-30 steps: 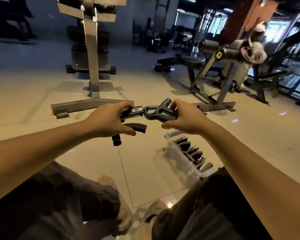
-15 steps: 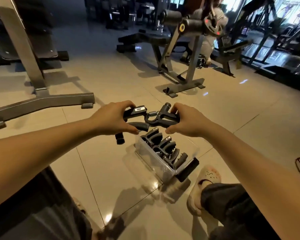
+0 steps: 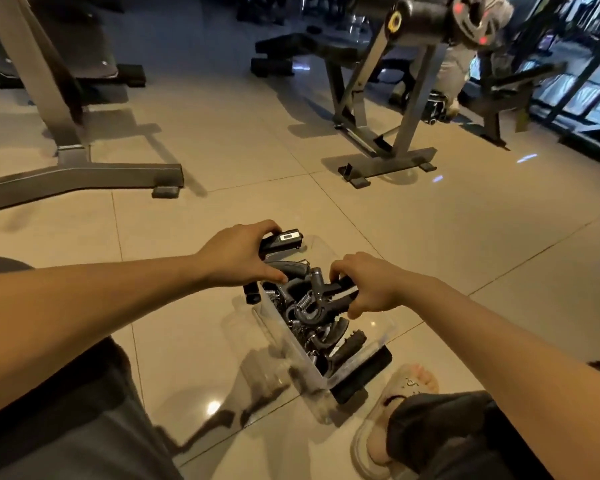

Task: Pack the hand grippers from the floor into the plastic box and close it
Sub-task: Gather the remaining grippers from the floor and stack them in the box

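Both hands are now coming down from chest height to the plastic box, which is sitting on the tiled floor just ahead of a slipper.

The hands are working a little apart, each one closed around its own load. The left hand is curling its fingers over the counter gripper, holding it at the far end of the box with one handle tip hanging outside the near wall, probably waiting for room to open up. The right hand is pinching one handle of the grey gripper and lowering it spring-first, tilted so it is nesting on the packed grippers. These are lying in a row on their sides, which is keeping the stack low enough for closing.

A black lid seems to be lying on the floor against the near right side of the box, though the dim light is making its edge hard to read. It is staying within reach for the last step.

Packing looks nearly done. Seating the grey gripper flat matters most, since a raised handle would be stopping the lid from shutting.
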Demonstrator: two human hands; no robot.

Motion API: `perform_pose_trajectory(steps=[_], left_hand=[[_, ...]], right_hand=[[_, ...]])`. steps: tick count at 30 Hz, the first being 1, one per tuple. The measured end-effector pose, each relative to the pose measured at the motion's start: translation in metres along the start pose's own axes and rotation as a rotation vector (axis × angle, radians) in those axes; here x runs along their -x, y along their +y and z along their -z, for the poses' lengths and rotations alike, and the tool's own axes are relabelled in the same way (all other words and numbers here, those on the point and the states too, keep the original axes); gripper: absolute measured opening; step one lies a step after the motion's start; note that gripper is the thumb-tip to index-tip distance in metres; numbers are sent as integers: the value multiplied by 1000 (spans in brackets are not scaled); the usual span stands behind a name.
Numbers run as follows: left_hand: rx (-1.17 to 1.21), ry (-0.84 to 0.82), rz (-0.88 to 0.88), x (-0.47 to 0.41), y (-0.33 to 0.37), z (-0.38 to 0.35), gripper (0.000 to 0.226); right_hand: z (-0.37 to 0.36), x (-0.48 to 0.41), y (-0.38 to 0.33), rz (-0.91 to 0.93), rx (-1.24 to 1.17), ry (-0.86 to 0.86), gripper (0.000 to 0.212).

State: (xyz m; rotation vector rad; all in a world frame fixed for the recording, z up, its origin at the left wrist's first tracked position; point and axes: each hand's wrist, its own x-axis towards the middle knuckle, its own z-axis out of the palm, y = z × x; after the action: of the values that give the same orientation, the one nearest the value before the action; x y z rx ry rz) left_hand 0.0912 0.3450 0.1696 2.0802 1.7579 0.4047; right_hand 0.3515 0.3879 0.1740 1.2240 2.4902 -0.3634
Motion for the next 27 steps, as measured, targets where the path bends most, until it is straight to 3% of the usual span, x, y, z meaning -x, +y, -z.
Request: perform_pose_trajectory(steps=[5,17,27], left_hand=[[-7,-31,64,-19,-3,-20,84],[32,-4,245,-49,20,-51,86],[169,57,372,-59,36,-61,92]], right_hand=[[-36,-33,22,134,92,-101,73],[-111,-67,73,442,149,-186,70],[-144,-74,93,616,112,-122,63]])
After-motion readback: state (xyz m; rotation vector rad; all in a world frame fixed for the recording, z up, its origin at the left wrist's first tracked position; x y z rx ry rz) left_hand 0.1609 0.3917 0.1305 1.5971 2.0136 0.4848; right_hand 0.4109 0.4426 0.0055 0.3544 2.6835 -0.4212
